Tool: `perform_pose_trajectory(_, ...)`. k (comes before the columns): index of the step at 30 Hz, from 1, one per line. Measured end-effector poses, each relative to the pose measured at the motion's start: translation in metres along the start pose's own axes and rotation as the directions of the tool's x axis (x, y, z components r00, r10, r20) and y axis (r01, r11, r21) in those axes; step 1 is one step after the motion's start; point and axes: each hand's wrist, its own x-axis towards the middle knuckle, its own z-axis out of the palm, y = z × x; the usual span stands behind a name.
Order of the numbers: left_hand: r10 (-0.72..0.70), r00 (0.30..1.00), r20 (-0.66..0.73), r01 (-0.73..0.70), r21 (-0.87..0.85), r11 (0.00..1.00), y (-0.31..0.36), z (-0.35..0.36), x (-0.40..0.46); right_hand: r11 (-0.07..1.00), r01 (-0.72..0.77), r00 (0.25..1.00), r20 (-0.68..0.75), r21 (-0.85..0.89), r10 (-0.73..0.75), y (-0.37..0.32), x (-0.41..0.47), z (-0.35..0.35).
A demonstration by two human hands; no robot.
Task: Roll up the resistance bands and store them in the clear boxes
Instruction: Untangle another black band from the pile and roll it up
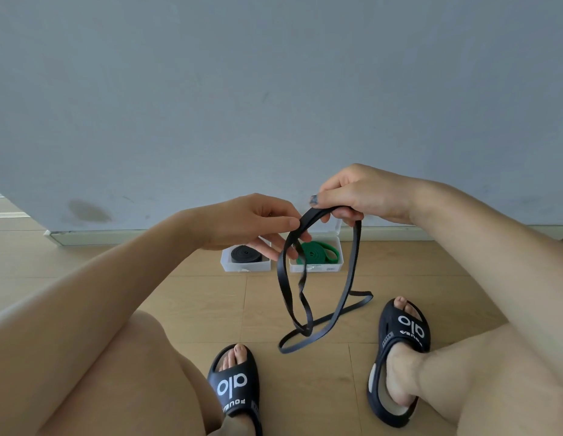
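Item: thin black resistance band (318,297), unrolled, held over the floor (305,398); two clear boxes already stocked.

Near, at 6 o'clock, the band's slack loop is trailed on the floor between two black slides. Above it, the top of the band is pinched by the left hand (252,225) at 9 o'clock of the loop and gripped in the curled fingers of the right hand (362,196) at 1 o'clock. It is judged light, limp, springy and slightly grippy; best flattened double and rolled from one folded end. Farther, at 12 o'clock by the wall, the left clear box (245,265) is seen with a black roll (245,253), the right clear box (316,267) with a green roll (321,251).
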Motion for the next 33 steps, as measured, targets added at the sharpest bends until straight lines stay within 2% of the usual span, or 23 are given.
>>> perform_pose_trajectory(4, 0.04, 0.998, -0.045, -0.037, 0.052, 0.998, 0.002, -0.002, 0.0, 1.0, -0.016, 1.0, -0.022, 0.006, 0.016, 0.003, -0.001, -0.005)
perform_pose_trajectory(8, 0.063, 0.992, -0.111, -0.038, 0.221, 0.975, 0.003, -0.003, 0.002, 0.999, -0.036, 0.999, -0.03, -0.006, 0.036, 0.005, 0.0, -0.006)
perform_pose_trajectory(12, 0.139, 0.978, -0.157, -0.051, 0.466, 0.883, 0.004, -0.001, 0.005, 0.999, -0.042, 0.999, -0.031, -0.013, 0.041, 0.005, 0.002, -0.005)
perform_pose_trajectory(18, 0.209, 0.961, -0.183, -0.068, 0.575, 0.816, 0.001, 0.0, 0.007, 0.993, -0.083, 0.996, 0.033, -0.082, 0.086, 0.003, -0.001, 0.0)
perform_pose_trajectory(21, 0.242, 0.953, -0.181, -0.098, 0.571, 0.815, 0.0, 0.0, 0.007, 0.986, -0.104, 0.992, 0.055, -0.129, 0.112, -0.001, 0.003, 0.012)
perform_pose_trajectory(25, 0.276, 0.946, -0.169, -0.167, 0.474, 0.864, 0.002, 0.003, 0.008, 0.983, -0.045, 0.998, -0.038, -0.178, 0.039, -0.003, 0.009, 0.016)
perform_pose_trajectory(28, 0.203, 0.966, -0.16, -0.146, 0.311, 0.939, 0.002, 0.005, 0.006, 0.993, -0.025, 0.996, -0.087, -0.118, 0.015, -0.001, 0.007, 0.008)
perform_pose_trajectory(33, 0.169, 0.97, -0.173, -0.101, 0.345, 0.933, -0.003, 0.003, 0.007, 0.999, -0.021, 0.994, -0.104, -0.038, 0.017, 0.004, 0.005, 0.0)
